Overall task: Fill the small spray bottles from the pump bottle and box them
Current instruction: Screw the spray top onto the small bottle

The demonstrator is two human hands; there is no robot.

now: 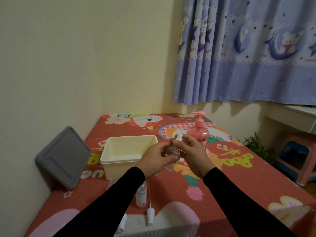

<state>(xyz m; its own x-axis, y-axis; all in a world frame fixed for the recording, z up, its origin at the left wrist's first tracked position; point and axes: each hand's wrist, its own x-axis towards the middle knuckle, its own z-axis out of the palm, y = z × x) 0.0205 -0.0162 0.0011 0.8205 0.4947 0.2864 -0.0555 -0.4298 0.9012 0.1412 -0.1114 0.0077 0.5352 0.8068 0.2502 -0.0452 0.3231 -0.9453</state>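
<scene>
Clear small spray bottle gripped by left hand; right hand pinches its white spray cap; cream box just beside.

Your sleeves are black; the pump bottle pink, box cream, lid grey, cartoon-printed mat red.
</scene>
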